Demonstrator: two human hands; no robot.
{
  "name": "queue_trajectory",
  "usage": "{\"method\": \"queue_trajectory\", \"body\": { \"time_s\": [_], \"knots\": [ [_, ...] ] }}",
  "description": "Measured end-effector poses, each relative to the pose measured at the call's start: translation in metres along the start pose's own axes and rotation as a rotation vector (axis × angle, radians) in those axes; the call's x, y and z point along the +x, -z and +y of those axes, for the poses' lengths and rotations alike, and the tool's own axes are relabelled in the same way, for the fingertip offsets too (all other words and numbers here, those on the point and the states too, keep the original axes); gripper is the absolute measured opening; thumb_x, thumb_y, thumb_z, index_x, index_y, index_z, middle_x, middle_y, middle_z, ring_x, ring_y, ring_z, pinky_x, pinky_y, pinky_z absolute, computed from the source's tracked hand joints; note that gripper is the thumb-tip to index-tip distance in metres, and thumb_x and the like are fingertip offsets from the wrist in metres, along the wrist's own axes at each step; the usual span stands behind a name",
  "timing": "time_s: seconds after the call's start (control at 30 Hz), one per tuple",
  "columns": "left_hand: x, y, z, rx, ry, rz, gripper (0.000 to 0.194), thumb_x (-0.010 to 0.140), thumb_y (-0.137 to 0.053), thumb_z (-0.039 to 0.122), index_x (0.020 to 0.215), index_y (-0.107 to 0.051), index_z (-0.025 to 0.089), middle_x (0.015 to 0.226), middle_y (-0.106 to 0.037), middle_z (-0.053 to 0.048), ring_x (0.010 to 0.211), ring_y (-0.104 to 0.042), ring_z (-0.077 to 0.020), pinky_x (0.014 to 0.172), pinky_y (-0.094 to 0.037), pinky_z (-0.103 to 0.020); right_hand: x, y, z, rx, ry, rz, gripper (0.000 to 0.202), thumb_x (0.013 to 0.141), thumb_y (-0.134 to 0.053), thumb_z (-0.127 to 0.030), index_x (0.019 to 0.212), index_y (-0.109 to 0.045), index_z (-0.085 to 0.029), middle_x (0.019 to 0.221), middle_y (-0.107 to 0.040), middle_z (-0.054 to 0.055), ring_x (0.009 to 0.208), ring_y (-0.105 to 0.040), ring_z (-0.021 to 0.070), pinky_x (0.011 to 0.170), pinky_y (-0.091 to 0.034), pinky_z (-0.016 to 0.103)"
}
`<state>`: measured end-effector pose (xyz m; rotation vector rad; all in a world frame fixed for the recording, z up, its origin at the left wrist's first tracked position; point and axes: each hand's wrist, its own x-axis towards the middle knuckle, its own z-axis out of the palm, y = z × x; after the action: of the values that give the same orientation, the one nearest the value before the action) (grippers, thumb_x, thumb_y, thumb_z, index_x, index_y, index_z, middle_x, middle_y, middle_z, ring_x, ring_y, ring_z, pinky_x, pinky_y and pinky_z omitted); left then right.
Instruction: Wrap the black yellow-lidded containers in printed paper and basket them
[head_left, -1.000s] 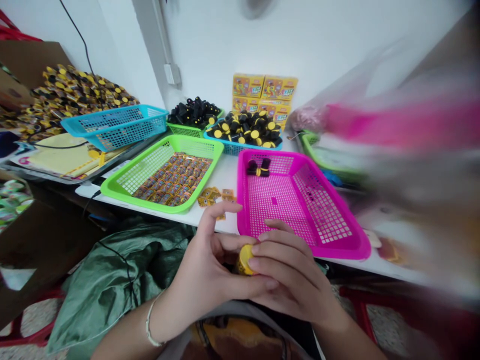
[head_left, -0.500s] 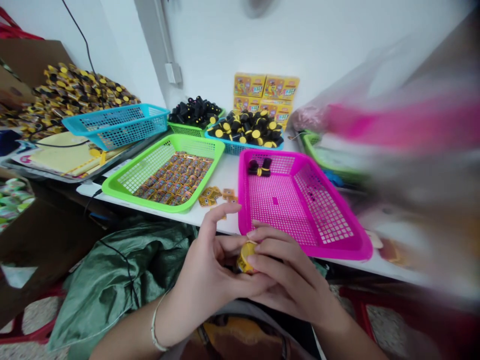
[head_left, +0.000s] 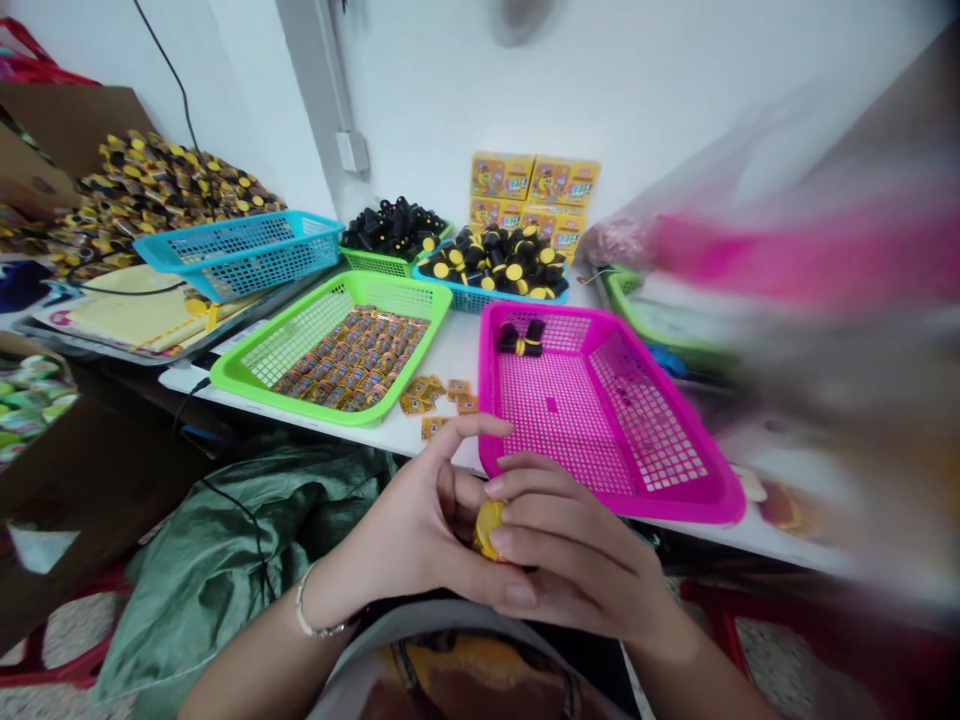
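Both hands meet in front of my body, around a small yellow-capped cylinder (head_left: 489, 528). Its round yellow end faces up and its lower part is hidden by fingers. My left hand (head_left: 427, 530) closes on it from the left, with the index finger arched above and reaching the pink basket's edge. From the other side my right hand (head_left: 577, 540) presses its fingers on the cylinder. Beyond the hands sits the pink basket (head_left: 720, 490), holding a few black pieces (head_left: 521, 340) bound by a yellow band. Small orange printed labels (head_left: 422, 393) lie left of it on the table.
A green basket (head_left: 229, 372) holds rows of wrapped cylinders (head_left: 352, 355). Behind are a blue basket (head_left: 480, 298) of black pieces with yellow caps, another blue basket (head_left: 247, 250) and printed yellow boxes (head_left: 536, 200). A blurred plastic bag (head_left: 787, 250) fills the right side.
Around the cylinder both hands have shifted slightly, and the left index finger has moved a little right. Less of the cylinder's side shows now. The view has shifted slightly.
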<state>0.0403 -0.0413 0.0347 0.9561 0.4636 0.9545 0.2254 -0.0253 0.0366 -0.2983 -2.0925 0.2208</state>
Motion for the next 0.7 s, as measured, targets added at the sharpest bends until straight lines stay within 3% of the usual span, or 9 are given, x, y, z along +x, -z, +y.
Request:
{"method": "queue_trajectory", "body": {
  "time_s": [0.2, 0.37, 0.47, 0.53, 0.7],
  "knots": [
    [0.006, 0.012, -0.007, -0.156, -0.008, -0.209, 0.107, 0.049, -0.094, -0.006, 0.140, -0.048, 0.027, 0.077, -0.080, 0.005, 0.061, -0.076, -0.0119, 0.058, -0.056, -0.013, -0.002, 0.001, -0.002, 0.033, -0.009, -0.012, 0.022, 0.101, -0.059, -0.028, 0.122, -0.063, -0.025, 0.095, -0.077, 0.002, 0.105, -0.075, 0.0198, 0.106, -0.059, 0.040],
    [0.013, 0.019, -0.010, -0.167, 0.014, -0.244, 0.105, 0.050, -0.097, 0.001, 0.140, -0.047, 0.023, 0.082, -0.081, 0.001, 0.073, -0.079, -0.0169, 0.066, -0.061, -0.020, -0.007, -0.006, 0.004, 0.072, -0.043, 0.029, 0.037, 0.091, -0.071, -0.023, 0.127, -0.062, -0.024, 0.104, -0.076, 0.004, 0.109, -0.072, 0.0232, 0.101, -0.061, 0.043],
    [0.017, 0.023, -0.008, -0.127, 0.011, -0.235, 0.093, 0.061, -0.095, 0.012, 0.137, -0.044, 0.024, 0.087, -0.081, -0.002, 0.081, -0.079, -0.0197, 0.072, -0.063, -0.026, -0.008, -0.012, 0.013, 0.092, -0.055, 0.104, 0.047, 0.080, -0.073, -0.015, 0.125, -0.060, -0.023, 0.109, -0.070, 0.007, 0.111, -0.070, 0.0240, 0.094, -0.063, 0.040],
    [0.018, 0.025, -0.006, -0.091, -0.015, -0.199, 0.082, 0.066, -0.093, 0.014, 0.132, -0.046, 0.027, 0.089, -0.079, 0.000, 0.084, -0.078, -0.0179, 0.073, -0.062, -0.024, -0.007, -0.015, 0.018, 0.112, -0.096, 0.151, 0.052, 0.074, -0.072, -0.013, 0.124, -0.060, -0.023, 0.108, -0.068, 0.006, 0.107, -0.069, 0.0241, 0.091, -0.062, 0.041],
    [0.010, 0.019, 0.005, 0.148, -0.154, 0.059, 0.062, 0.064, -0.092, 0.006, 0.114, -0.061, 0.024, 0.098, -0.075, 0.002, 0.089, -0.071, -0.0105, 0.079, -0.056, -0.018, -0.005, -0.010, 0.022, 0.044, -0.174, 0.065, 0.051, 0.074, -0.071, -0.014, 0.122, -0.059, -0.023, 0.113, -0.066, 0.007, 0.110, -0.065, 0.0233, 0.096, -0.059, 0.041]
  ]
}}
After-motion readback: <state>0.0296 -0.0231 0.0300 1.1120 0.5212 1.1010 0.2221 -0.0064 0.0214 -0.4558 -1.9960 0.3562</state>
